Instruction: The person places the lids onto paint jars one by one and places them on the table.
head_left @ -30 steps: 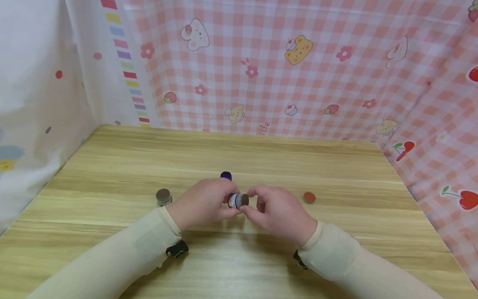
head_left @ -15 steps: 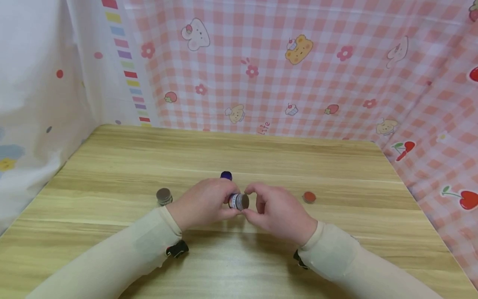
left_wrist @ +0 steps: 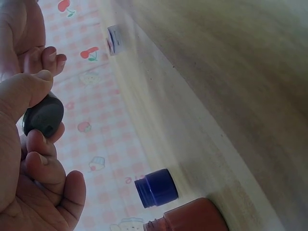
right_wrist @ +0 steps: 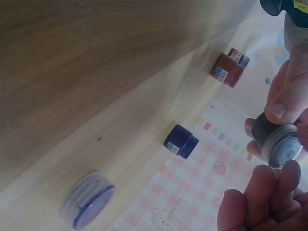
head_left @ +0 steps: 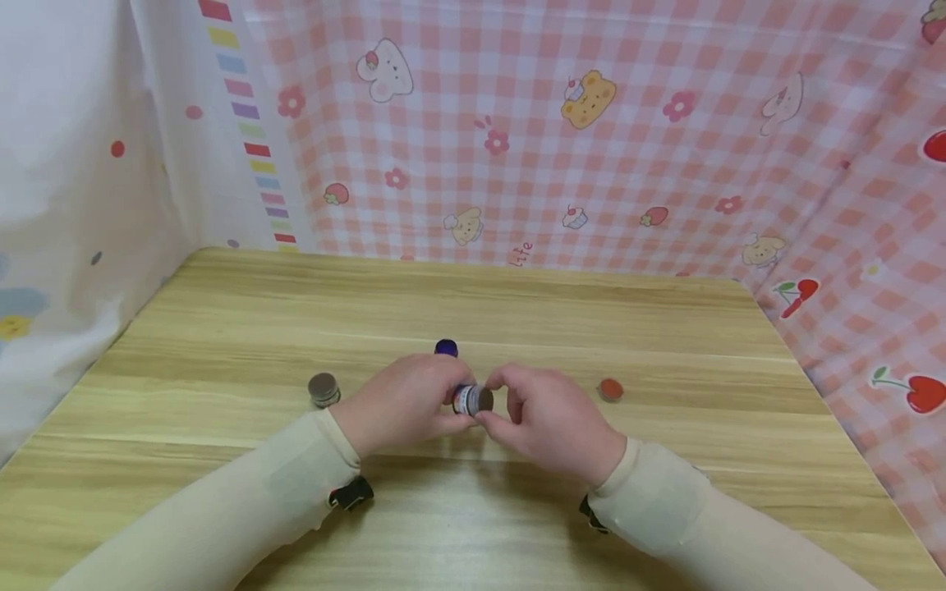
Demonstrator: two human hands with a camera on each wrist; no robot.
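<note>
Left hand (head_left: 406,400) grips jar (head_left: 464,400), lid (head_left: 485,399) facing right edge of table (head_left: 709,410), presumably to suit the pinch of my right hand (head_left: 550,417).

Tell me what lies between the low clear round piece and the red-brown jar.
The dark blue jar stands between the low clear round piece and the red-brown jar, touching neither, in the right wrist view.

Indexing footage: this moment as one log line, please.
left hand: grips dark jar | right hand: pinches its lid | purple jar: uncapped
</note>
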